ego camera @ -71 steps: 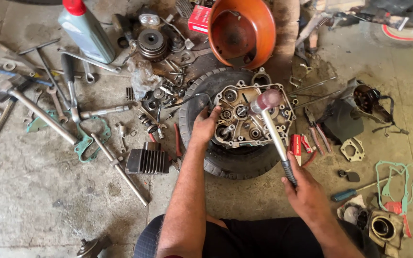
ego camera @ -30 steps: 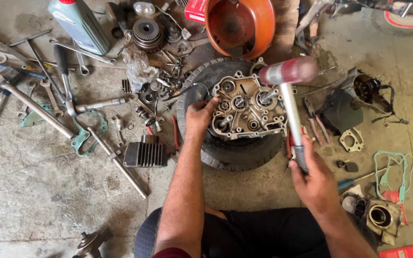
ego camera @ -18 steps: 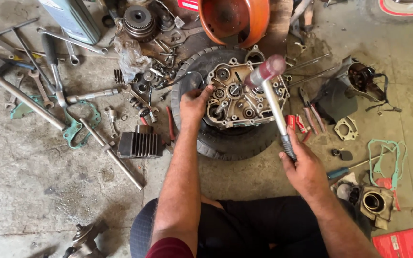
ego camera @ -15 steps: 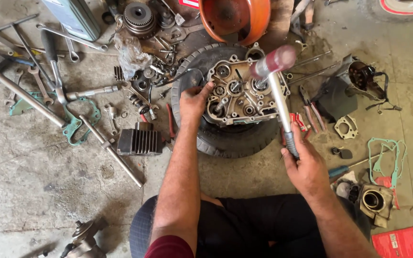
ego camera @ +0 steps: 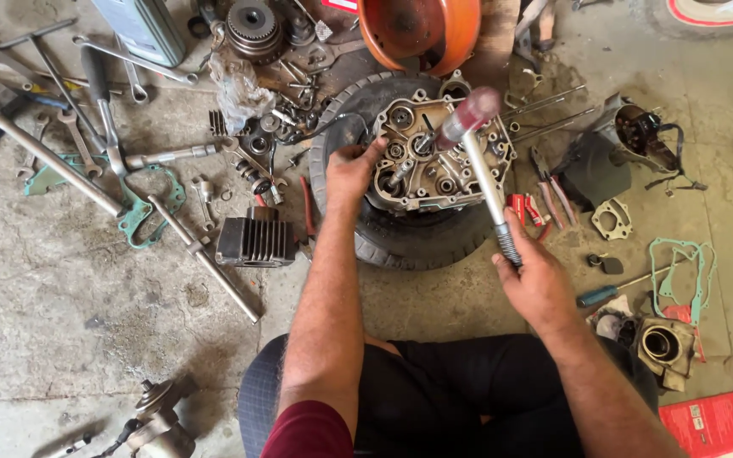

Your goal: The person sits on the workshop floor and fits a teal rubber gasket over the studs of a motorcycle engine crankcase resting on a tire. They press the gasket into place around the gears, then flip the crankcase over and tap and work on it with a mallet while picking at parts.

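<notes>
A grey engine crankcase half (ego camera: 443, 157) lies flat on a small black tyre (ego camera: 400, 237) on the concrete floor. My left hand (ego camera: 351, 170) grips its left edge, fingers over the rim. My right hand (ego camera: 536, 280) holds the black grip of a mallet (ego camera: 485, 178) with a silver shaft. The mallet's reddish head hangs just over the middle of the case, slightly blurred. My legs in dark trousers are folded below.
An orange bowl (ego camera: 422, 30) stands behind the tyre. Wrenches, long bars and a green gasket (ego camera: 142, 208) litter the left, with a finned cylinder (ego camera: 254, 242) near the tyre. Pliers (ego camera: 553, 195), another gasket (ego camera: 680, 271), small engine parts and a red box (ego camera: 723, 424) lie right.
The mallet has swung up and down over the crankcase several times; its head now sits low over the case again. My left hand has kept its grip on the left edge.
</notes>
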